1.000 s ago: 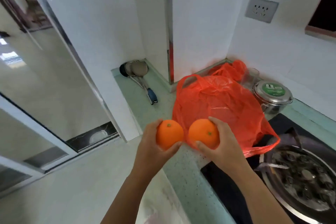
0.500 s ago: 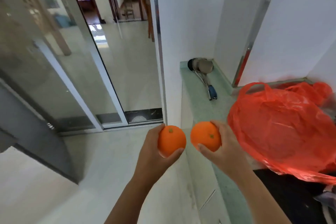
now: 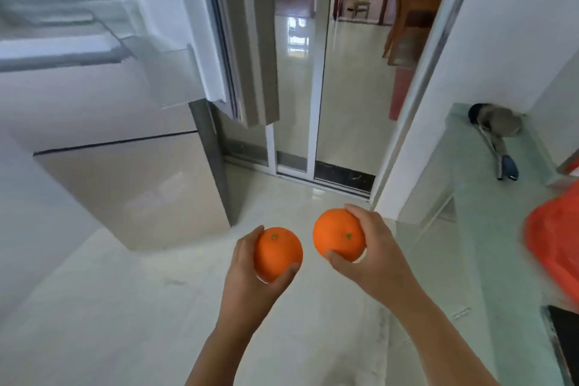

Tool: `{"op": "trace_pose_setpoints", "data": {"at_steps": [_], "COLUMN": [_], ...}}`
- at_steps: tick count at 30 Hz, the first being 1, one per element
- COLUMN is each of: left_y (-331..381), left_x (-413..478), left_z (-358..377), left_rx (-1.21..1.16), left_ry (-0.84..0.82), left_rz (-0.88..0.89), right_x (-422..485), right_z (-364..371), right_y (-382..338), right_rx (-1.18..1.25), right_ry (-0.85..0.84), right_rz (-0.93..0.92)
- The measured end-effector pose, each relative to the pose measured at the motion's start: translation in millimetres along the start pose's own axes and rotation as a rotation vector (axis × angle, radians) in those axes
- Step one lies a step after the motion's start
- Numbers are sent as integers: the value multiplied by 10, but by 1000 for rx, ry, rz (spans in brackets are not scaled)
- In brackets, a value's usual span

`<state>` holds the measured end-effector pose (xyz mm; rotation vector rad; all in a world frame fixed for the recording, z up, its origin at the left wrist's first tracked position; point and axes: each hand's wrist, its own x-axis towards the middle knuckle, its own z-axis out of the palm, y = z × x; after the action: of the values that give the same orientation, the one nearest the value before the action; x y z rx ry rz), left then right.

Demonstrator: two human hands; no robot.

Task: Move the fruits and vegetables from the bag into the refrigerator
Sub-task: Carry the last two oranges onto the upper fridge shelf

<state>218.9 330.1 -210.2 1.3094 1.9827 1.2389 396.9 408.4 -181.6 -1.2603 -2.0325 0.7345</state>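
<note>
My left hand (image 3: pixel 247 273) grips one orange (image 3: pixel 277 252) and my right hand (image 3: pixel 372 251) grips a second orange (image 3: pixel 338 233); both are held side by side over the floor at lower centre. The refrigerator (image 3: pixel 103 141) fills the left, its upper door (image 3: pixel 175 25) swung open with a clear door bin. Red and green produce shows blurred at the top left inside it. The orange-red plastic bag (image 3: pixel 554 241) lies on the counter at the right edge, partly cut off.
A pale green counter (image 3: pixel 488 229) runs along the right, with ladles (image 3: pixel 498 135) at its far end and a black stove edge at lower right. A sliding glass door (image 3: pixel 313 72) stands straight ahead. Pale tiled floor lies below my hands.
The view has swung left from the counter and bag to the open refrigerator. Both hands still hold their oranges, now slightly further apart and away from the counter.
</note>
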Motion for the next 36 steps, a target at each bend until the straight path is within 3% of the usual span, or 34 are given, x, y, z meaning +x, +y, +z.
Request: {"op": "trace_pose_setpoints", "data": {"at_steps": [17,28,36], "left_y": [-815,-964,-920], "left_x": [-681,641,1688], "left_z": [-1844,-2927,-3484], "left_rx": [-26,69,31], "left_ry": [508,645,722], "left_rz": [-148,-105,-27], "right_x": [68,1427,2396], "right_z": [1554,2470,2857], "right_y": [-1552,-2371,-2881], "right_rx": [131,240,291], "right_ry": [-330,-273,-260], "right_rz": [-388,-510,-485]}}
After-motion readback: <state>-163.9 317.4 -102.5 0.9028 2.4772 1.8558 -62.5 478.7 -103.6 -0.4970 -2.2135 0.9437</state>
